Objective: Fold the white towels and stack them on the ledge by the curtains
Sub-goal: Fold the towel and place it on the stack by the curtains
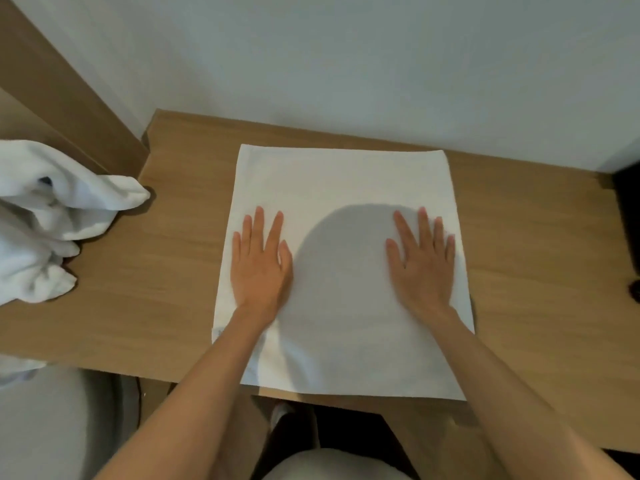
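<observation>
A white towel (341,181) lies flat and squared on the wooden table (162,282), its near edge hanging slightly over the front. My left hand (260,263) rests palm down on the towel's left half, fingers straight and spread. Flat on the right half lies my right hand (423,259), fingers straight too. A round shadow falls on the cloth between the two hands. A heap of crumpled white towels (45,216) sits at the table's left end, apart from both hands.
A pale wall runs behind the table. A wooden panel (65,95) rises at the back left. A dark object (628,216) stands at the right edge. Below the table's front edge show the floor and a pale rounded shape (41,420).
</observation>
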### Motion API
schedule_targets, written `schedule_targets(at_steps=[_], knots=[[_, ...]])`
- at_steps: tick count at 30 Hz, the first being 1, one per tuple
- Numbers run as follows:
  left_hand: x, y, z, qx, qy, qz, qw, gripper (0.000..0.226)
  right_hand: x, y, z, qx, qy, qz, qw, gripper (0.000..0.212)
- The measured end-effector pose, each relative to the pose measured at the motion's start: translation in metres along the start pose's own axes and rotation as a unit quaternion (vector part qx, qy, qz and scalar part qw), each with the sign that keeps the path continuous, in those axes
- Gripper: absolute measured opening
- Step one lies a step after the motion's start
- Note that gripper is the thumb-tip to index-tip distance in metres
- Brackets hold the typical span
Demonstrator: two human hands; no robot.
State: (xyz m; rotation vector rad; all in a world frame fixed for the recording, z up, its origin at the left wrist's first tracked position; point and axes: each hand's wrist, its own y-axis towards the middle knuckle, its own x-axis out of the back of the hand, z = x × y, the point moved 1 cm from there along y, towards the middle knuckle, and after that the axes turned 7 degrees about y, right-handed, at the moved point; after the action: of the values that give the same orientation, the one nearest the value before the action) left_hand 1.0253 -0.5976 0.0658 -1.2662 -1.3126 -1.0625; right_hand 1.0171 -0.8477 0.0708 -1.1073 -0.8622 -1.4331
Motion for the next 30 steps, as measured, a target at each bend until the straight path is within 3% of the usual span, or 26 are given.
schedule_targets(at_steps=[5,7,10,15,20,25,30], knots=[[0.01,-0.002,0.014,0.01,0.026,0.028,0.999,0.051,0.018,-0.012,-0.027,-0.031,0.001,-0.021,0.999,0.049],[0.016,-0.009,0.003,0.036,0.015,0.031,0.999,0.052,0.02,-0.022,-0.009,-0.015,-0.006,-0.04,0.999,0.047],[0.021,-0.044,-0.029,0.012,-0.012,-0.013,1.0,0.052,0.011,-0.045,0.036,-0.001,0.052,-0.032,0.998,0.046],[0.003,-0.099,-0.039,-0.044,-0.025,0.042,0.998,0.053,-0.024,-0.102,0.074,-0.084,0.058,0.002,0.995,0.052],[0.002,-0.1,0.011,-0.083,-0.003,0.024,0.996,0.054,-0.022,-0.127,0.042,-0.012,0.011,-0.01,1.0,0.05],[0.01,-0.102,0.039,-0.07,0.023,0.032,0.997,0.057,-0.004,-0.139,-0.008,-0.094,0.004,0.012,0.996,0.052],[0.02,-0.107,0.048,-0.068,0.017,0.081,0.994,0.056,0.019,-0.151,-0.022,-0.117,-0.007,0.077,0.99,0.057]])
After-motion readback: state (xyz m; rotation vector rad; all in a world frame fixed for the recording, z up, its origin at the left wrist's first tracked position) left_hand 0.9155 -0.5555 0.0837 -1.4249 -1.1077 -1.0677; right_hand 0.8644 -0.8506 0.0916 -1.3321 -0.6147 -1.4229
